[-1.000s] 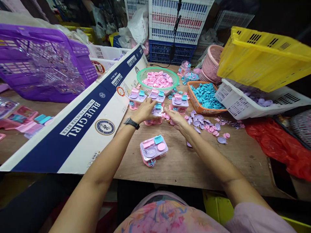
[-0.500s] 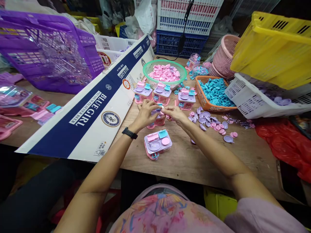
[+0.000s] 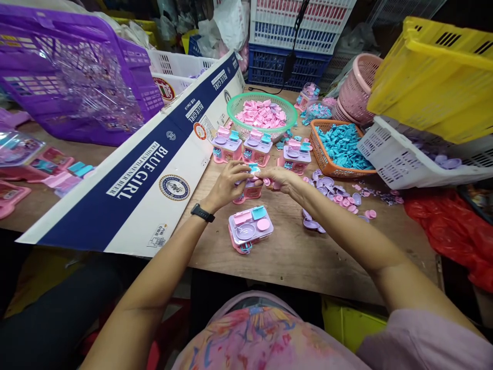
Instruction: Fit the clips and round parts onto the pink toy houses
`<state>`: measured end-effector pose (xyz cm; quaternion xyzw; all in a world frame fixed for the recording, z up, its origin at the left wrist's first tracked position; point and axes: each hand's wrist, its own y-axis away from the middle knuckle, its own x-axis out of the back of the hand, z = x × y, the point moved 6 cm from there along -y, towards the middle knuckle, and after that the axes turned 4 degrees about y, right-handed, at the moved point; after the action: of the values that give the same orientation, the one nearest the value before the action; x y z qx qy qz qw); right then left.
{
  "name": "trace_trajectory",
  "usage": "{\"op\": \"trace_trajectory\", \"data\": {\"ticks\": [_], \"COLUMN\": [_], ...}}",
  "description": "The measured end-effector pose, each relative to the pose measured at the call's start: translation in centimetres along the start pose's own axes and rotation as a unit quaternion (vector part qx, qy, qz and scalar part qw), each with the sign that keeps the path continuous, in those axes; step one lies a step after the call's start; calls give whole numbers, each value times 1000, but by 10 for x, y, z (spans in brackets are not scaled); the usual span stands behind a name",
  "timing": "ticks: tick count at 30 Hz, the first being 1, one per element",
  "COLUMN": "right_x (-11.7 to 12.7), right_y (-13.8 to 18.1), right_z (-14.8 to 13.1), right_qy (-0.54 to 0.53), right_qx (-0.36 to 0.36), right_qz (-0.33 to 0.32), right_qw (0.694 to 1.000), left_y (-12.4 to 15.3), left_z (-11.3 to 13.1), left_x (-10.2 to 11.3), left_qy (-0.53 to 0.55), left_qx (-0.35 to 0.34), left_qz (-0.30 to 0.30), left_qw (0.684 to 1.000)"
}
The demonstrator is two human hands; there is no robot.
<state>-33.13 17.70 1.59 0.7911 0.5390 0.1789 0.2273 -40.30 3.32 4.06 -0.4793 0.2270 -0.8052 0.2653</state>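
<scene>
Both hands meet over a small pink and lilac toy kitchen unit [image 3: 250, 191] on the wooden table [image 3: 292, 257]. My left hand [image 3: 227, 184], with a black watch on its wrist, curls round the unit's left side. My right hand [image 3: 283, 180] pinches a small pink piece at the unit's top right. A finished unit [image 3: 250, 229] with pink, teal and lilac parts lies just in front of them. Three more units [image 3: 258, 148] stand in a row behind.
A green basket of pink pieces [image 3: 262, 114], an orange basket of teal pieces [image 3: 339, 149] and a white crate of lilac parts [image 3: 419, 159] stand behind. Loose lilac and pink discs [image 3: 339, 192] lie right. A Blue Girl cardboard box [image 3: 154, 169] and purple crate [image 3: 69, 77] fill the left.
Both hands drew back from the row of units and closed on the unit between them. My view shifted slightly left and down.
</scene>
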Motion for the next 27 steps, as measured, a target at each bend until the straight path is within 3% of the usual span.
{"op": "trace_trajectory", "data": {"ticks": [8,20,27], "right_x": [8,11,7], "right_y": [-4,-19,-16], "right_z": [-2,-17,-26], "right_qy": [86,160,200], "right_qx": [-4,-34,12], "right_qz": [-24,-93,-99], "right_qw": [996,982,975], "left_y": [6,7,10], "left_z": [-3,-1,-3], "left_x": [-1,2,0], "left_qy": [-14,-3,-6], "left_qx": [-38,-20,-23], "left_qz": [-20,-25,-20], "left_qw": [999,999,1000]}}
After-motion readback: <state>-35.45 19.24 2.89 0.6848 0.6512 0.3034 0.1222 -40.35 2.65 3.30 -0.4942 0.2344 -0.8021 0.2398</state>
